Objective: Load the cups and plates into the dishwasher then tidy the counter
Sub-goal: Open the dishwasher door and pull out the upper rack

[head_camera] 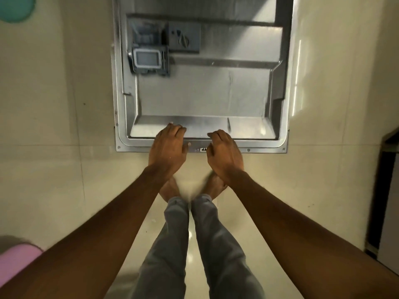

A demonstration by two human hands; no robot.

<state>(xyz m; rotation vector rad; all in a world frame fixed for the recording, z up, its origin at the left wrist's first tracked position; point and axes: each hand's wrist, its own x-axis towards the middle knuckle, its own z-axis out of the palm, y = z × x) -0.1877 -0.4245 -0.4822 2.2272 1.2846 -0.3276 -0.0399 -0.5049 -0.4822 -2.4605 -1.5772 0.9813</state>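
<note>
- Here, both arms reach straight forward and down, side by side, backs of the hands up.
- The left hand (168,148) lies on the near edge of the dishwasher door (205,93), its fingers (177,129) loosely bent over the rim into the recessed inner panel, thumb on top of the rim.
- The right hand (224,153) is just beside it on the same edge, fingers bent more sharply with tips at the rim. I cannot tell whether it grips.
- The door lies open and flat, its steel inner face up, just ahead of the bare feet (170,190).
- A grey detergent dispenser (149,59) sits at the door's far left.
- The floor (54,169) is pale, glossy tile.
- A teal round shape (15,7) shows at the top left, a blurred pink object (19,255) at the lower left and dark furniture (386,190) at the right edge.
</note>
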